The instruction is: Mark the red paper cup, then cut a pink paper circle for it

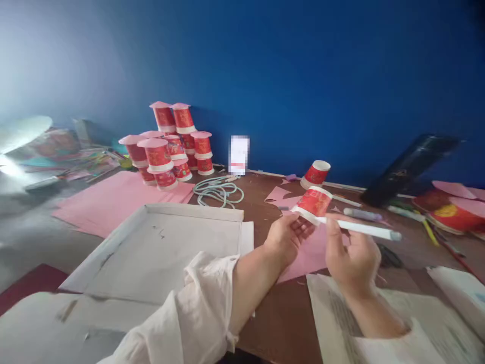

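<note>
Paper cup (315, 201), red with a white rim, is in my left hand (285, 237), tilted, above a pink paper sheet (308, 255) on the table (280, 328). This hand holds it near the rim, with its fingers half open below. My right hand (353, 257) is closed around a white marker (366, 229); the marker points to the rim of the cup, but I cannot tell if its tip touches there.

The table is brown and quite crowded, and it is set against a deep blue wall (303, 65), which becomes pale at the left side, where the light is strong. Just behind the held cup, a second red cup (316, 175) stands near the wall. Further to the left, stacked red cups (156, 155) with pink discs on top stand by large pink paper (98, 199). A pale cable (215, 191) lies in loops beside this stack, and a small bright panel (238, 151), obscured by large squares, is upright close to the wall.

Nearer to me, a shallow white box (178, 242) lies open, partly hidden behind my left sleeve (200, 303). On the right, a long dark object (411, 167) leans on the wall, too blurred for naming. Under my right forearm, a printed sheet (328, 313) covers part of the table.
</note>
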`<state>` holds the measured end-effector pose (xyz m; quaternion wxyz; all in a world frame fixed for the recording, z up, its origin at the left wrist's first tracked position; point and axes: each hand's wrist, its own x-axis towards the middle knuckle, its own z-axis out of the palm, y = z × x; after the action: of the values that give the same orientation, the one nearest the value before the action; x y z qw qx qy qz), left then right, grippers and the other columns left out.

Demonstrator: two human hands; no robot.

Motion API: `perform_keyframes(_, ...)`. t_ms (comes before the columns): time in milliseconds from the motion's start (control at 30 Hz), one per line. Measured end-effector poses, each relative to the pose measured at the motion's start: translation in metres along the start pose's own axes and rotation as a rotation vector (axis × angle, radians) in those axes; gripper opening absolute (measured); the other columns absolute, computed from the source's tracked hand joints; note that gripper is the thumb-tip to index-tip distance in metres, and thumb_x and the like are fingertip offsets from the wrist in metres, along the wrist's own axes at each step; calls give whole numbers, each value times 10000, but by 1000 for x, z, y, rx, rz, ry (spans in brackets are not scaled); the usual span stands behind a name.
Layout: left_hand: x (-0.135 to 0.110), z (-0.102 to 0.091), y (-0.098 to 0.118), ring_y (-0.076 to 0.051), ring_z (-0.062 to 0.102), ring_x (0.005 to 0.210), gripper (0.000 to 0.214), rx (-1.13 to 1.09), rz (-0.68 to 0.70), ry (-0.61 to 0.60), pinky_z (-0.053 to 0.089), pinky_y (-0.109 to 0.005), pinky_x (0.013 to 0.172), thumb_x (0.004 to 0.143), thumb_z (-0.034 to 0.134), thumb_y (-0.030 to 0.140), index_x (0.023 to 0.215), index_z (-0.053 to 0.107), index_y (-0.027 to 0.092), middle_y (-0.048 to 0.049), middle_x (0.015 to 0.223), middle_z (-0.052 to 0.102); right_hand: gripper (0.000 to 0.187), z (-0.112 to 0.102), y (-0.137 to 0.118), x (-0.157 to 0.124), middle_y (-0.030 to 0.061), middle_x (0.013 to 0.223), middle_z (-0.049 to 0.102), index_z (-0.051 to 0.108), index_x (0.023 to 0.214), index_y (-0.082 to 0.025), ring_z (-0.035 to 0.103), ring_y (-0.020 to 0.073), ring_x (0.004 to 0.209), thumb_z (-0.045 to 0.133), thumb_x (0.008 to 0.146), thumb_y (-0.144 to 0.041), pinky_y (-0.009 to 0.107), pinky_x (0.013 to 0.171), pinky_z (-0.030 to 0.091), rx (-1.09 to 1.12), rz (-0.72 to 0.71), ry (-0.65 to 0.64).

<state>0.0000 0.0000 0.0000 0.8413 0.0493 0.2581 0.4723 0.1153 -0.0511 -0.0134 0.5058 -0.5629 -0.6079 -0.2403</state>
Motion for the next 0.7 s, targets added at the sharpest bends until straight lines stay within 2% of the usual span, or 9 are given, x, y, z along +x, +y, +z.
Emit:
perform_keyframes(433,-4,0,-1,-155,646,677,141,31,10,-18,541,-309,819,867,556,102,797,678,89,-87,712,674,249,3,1,-1,144,914,765,715,979,-120,733,277,875,547,973,-303,382,802,560,-43,-7,-13)
perform_keyframes(700,-1,-1,-2,-156,651,679,137,29,13,-7,545,-300,788,862,555,99,792,673,97,-85,707,672,248,4,1,0,155,936,765,712,985,-114,730,280,900,548,973,-300,394,822,559,-15,-2,-24)
